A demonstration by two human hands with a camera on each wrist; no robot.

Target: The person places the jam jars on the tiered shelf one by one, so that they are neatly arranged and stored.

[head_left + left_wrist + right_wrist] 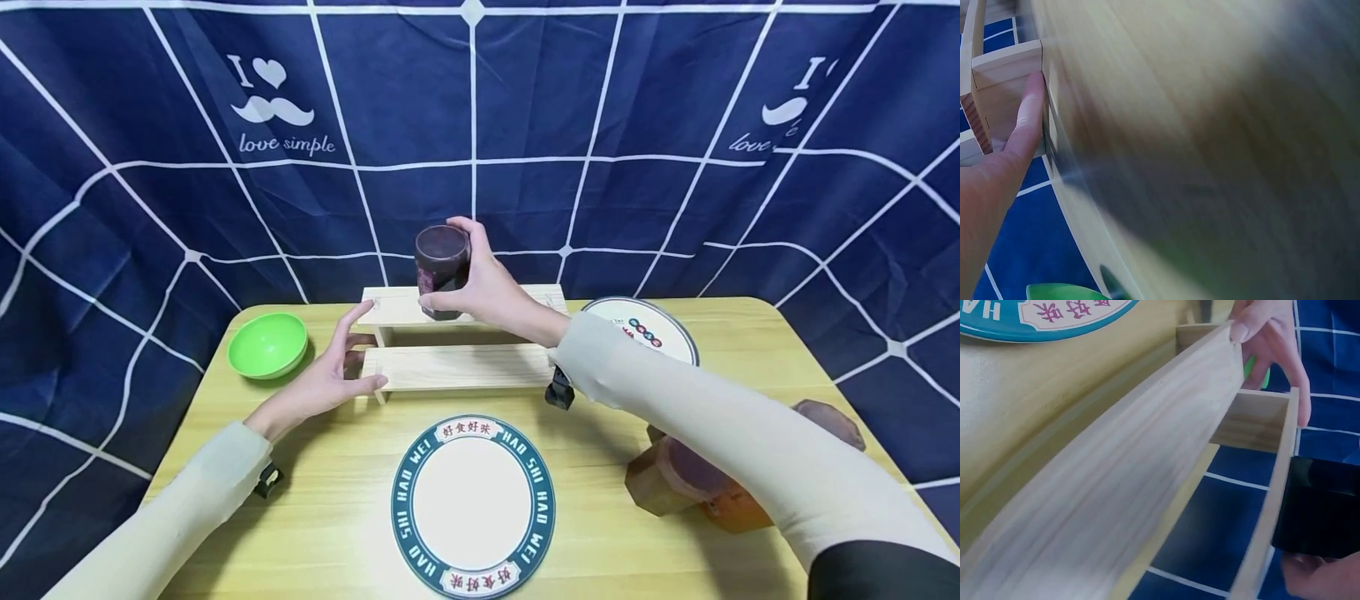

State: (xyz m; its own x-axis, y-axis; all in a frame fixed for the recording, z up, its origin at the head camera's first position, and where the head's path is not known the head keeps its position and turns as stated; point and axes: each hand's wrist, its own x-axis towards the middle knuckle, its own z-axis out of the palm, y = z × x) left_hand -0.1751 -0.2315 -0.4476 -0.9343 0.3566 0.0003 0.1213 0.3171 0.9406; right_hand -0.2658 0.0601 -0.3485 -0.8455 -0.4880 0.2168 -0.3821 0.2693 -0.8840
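Observation:
My right hand point(487, 279) grips a dark jar point(442, 262) with a purplish label, fingers round its side. The jar is upright at the upper shelf of a two-tier wooden rack point(457, 367); in the right wrist view the dark jar point(1316, 506) overlaps the shelf's edge. At the rack's left end is my left hand point(330, 371), fingers spread. Its thumb rests on the lower shelf and its index finger reaches the upper one. A straight finger point(1027, 119) lies against the rack's side panel in the left wrist view.
A green bowl point(267, 345) stands left of the rack. A blue-rimmed plate point(405, 500) lies in front, and another white plate point(611, 310) is behind my right sleeve. Brown and orange jars point(660, 479) stand at the right, partly hidden by that sleeve. A blue gridded cloth point(525, 108) hangs behind.

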